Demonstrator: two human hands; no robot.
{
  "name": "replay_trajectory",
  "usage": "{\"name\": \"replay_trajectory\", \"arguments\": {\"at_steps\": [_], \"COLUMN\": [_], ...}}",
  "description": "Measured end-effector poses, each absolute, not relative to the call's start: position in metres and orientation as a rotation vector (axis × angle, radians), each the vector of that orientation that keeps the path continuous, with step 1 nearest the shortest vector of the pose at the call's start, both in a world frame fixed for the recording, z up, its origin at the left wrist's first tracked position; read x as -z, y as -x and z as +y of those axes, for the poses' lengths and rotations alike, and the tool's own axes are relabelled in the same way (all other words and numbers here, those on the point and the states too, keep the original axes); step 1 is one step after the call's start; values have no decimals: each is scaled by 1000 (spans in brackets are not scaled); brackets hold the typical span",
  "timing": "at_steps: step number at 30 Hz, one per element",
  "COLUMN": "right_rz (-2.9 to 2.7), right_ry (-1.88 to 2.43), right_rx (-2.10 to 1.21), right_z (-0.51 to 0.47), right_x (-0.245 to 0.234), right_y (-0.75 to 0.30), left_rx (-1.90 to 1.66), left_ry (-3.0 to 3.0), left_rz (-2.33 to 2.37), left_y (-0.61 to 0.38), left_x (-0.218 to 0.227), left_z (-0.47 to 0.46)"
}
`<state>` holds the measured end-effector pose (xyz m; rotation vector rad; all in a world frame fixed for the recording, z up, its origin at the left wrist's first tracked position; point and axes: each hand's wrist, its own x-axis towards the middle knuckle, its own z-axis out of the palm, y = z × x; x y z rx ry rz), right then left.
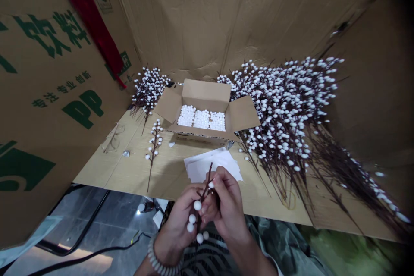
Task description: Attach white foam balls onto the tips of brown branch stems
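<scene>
from my remote seat, the nearest things were my left hand [178, 221], with a bead bracelet [158, 258] around its wrist, and my right hand [228, 205] pressed close beside it. both hands were together, their fingers clamped on the dark stem of a berry sprig [202, 200]. white berries hung below the grip, and one sat higher up, by my right hand. the step in hand looked like handling this one sprig at the stem, and the next move called for a steady pinch, with the berries kept clear of my fingers.

down to the left, a black cable [87, 258] ran across the tiled floor [77, 211]. just past my hands, white paper [213, 166] lay on the counter [103, 168]. farther along, a lone sprig [154, 151] lay to the left of the paper, and a big heap of sprigs [284, 125] spread to the right. beyond the paper, an open box [207, 105] held packed white balls [201, 117]. a smaller bunch of sprigs [148, 90] sat behind the box's left side, against a cardboard wall [226, 17].
</scene>
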<state>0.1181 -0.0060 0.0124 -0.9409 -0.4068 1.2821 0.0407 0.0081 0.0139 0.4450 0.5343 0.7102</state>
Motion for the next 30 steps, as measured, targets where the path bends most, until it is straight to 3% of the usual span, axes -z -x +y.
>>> {"name": "replay_trajectory", "arguments": {"at_steps": [20,30], "right_rz": [-641,-591], "right_ry": [1013,862], "right_rx": [-1054,-1297], "right_z": [-6,-11], "right_x": [-4,-6], "right_y": [-122,-126], "left_rx": [-800,-857], "left_ry": [-419,-390], "left_rz": [599,604], "left_y": [-39,-36], "left_x": [-19,-11], "left_z": [8,8]}}
